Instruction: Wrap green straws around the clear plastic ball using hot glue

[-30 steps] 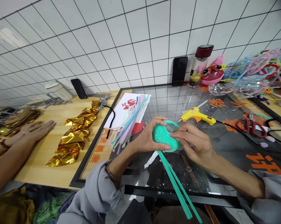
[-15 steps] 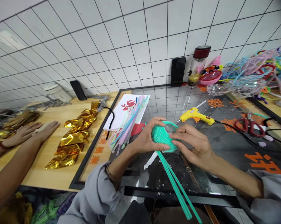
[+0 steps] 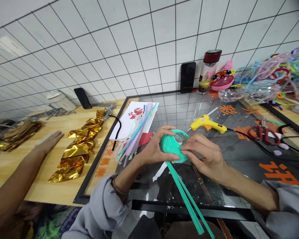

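Observation:
Green cords are wound in rows around a clear round object [image 3: 171,148], whose transparent top shows between my hands. My left hand [image 3: 154,146] wraps its left side, thumb along the lower edge and fingers over the top. The fingertips of my right hand [image 3: 205,154] pinch together at the right side of the coil; whatever lies between them is hidden. Loose green strands [image 3: 185,199] hang from the coil toward the bottom of the view. A yellow glue gun [image 3: 209,124] lies behind my right hand.
Pastel strips [image 3: 137,132] lie on white paper [image 3: 122,124]. Red scissors [image 3: 265,134] rest at right. A phone [image 3: 188,78] and bottle [image 3: 207,76] stand by the wall. Left are gold foil [image 3: 76,149] and another person's hand [image 3: 50,142]. Pipe cleaners [image 3: 266,76] pile at back right.
One of the other person's hands has left the wooden table at left. My hands keep nearly the same hold on the green coil. The view has shifted slightly.

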`<state>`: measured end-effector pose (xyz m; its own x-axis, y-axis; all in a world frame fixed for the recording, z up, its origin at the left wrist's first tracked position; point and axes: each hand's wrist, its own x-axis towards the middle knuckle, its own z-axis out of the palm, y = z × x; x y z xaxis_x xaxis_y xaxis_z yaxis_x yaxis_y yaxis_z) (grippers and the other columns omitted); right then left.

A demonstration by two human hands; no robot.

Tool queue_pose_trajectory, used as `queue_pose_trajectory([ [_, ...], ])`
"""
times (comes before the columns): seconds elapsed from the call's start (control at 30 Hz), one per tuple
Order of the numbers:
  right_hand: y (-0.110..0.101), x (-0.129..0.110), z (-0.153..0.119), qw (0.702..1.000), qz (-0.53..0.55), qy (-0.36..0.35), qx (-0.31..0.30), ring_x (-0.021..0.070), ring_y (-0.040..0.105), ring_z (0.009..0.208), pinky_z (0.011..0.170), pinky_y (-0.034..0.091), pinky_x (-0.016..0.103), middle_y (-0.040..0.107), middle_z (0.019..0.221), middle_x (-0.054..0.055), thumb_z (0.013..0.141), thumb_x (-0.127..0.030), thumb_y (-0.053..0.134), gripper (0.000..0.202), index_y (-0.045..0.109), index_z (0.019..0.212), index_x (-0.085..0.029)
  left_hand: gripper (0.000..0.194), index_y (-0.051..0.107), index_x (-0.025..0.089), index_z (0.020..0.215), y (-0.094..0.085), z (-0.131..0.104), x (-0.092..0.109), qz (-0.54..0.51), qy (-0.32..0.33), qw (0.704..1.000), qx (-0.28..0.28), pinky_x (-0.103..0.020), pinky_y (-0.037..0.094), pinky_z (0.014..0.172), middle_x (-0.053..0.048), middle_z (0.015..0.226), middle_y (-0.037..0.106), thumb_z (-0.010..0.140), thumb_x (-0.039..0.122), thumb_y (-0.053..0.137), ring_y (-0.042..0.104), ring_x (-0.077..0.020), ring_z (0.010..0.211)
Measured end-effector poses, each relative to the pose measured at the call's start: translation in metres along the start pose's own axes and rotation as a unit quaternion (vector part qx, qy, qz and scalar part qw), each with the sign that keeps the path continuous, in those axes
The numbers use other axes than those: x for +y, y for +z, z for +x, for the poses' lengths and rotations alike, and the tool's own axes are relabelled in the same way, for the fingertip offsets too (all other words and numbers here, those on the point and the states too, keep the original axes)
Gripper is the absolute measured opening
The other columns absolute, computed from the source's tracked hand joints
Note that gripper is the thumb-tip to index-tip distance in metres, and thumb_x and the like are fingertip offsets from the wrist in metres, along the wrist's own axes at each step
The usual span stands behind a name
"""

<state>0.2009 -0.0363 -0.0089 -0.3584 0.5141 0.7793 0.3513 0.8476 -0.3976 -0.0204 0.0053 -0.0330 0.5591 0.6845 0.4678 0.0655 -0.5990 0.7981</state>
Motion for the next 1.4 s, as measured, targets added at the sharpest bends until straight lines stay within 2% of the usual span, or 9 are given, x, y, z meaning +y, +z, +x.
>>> queue_pose_trajectory([
  [0.1, -0.0001, 0.0005, -0.0009, 1.0, 0.006, 0.008, 0.008, 0.0166, 0.064, 0.077, 0.07, 0.053, 0.032, 0.065, 0.083, 0.004, 0.089, -0.009, 0.064, 0.01, 0.066, 0.095, -0.016, 0.068, 0.051, 0.029, 0.122, 0.0004, 0.0004, 0.0002, -0.003, 0.002, 1.0, 0.001, -0.055, 0.038, 0.114, -0.01, 0.138, 0.048, 0.067, 0.041, 0.089, 0.046, -0.0324, 0.138],
  [0.27, -0.0003, 0.0037, -0.0037, 0.999, -0.001, 0.028, 0.017, 0.0198, 0.063, 0.086, 0.075, 0.055, 0.036, 0.063, 0.093, 0.007, 0.087, -0.016, 0.068, 0.02, 0.067, 0.108, -0.016, 0.067, 0.052, 0.028, 0.12, 0.001, 0.0011, 0.0021, 0.006, 0.003, 1.0, 0.0, -0.056, 0.037, 0.114, -0.011, 0.138, 0.049, 0.067, 0.042, 0.089, 0.046, -0.033, 0.137],
  [0.43, -0.0029, 0.0026, -0.0027, 0.999, 0.013, 0.01, 0.029, 0.0204, 0.062, 0.084, 0.073, 0.053, 0.037, 0.063, 0.093, 0.008, 0.087, -0.023, 0.07, 0.025, 0.067, 0.11, -0.015, 0.066, 0.053, 0.028, 0.12, 0.0008, 0.0021, 0.0038, 0.011, 0.01, 1.0, -0.001, -0.055, 0.038, 0.114, -0.01, 0.137, 0.05, 0.067, 0.041, 0.089, 0.048, -0.0324, 0.136],
  [0.6, -0.0059, -0.0006, 0.0, 0.999, -0.004, -0.004, 0.041, 0.0171, 0.063, 0.076, 0.066, 0.052, 0.033, 0.063, 0.084, 0.005, 0.09, -0.013, 0.064, 0.01, 0.069, 0.097, -0.018, 0.066, 0.052, 0.029, 0.121, 0.0006, 0.0021, 0.0031, 0.007, 0.009, 1.0, -0.003, -0.055, 0.037, 0.114, -0.01, 0.137, 0.049, 0.067, 0.042, 0.089, 0.046, -0.0325, 0.137],
  [0.83, -0.0034, 0.0017, -0.0026, 0.999, -0.006, 0.003, 0.039, 0.0171, 0.062, 0.074, 0.065, 0.052, 0.033, 0.064, 0.081, 0.004, 0.088, -0.011, 0.063, 0.011, 0.069, 0.093, -0.019, 0.067, 0.052, 0.03, 0.122, 0.0005, 0.0017, 0.0018, 0.001, 0.011, 1.0, -0.005, -0.055, 0.037, 0.113, -0.01, 0.138, 0.049, 0.067, 0.042, 0.089, 0.046, -0.0322, 0.137],
  [1.4, -0.0032, 0.0034, -0.0017, 0.999, -0.011, -0.031, 0.013, 0.0176, 0.061, 0.075, 0.067, 0.049, 0.035, 0.065, 0.081, 0.004, 0.089, -0.007, 0.059, 0.02, 0.072, 0.097, -0.02, 0.065, 0.052, 0.027, 0.117, -0.0003, 0.0023, 0.0058, 0.005, -0.012, 1.0, -0.003, -0.054, 0.037, 0.114, -0.011, 0.137, 0.052, 0.066, 0.043, 0.09, 0.047, -0.0324, 0.138],
])
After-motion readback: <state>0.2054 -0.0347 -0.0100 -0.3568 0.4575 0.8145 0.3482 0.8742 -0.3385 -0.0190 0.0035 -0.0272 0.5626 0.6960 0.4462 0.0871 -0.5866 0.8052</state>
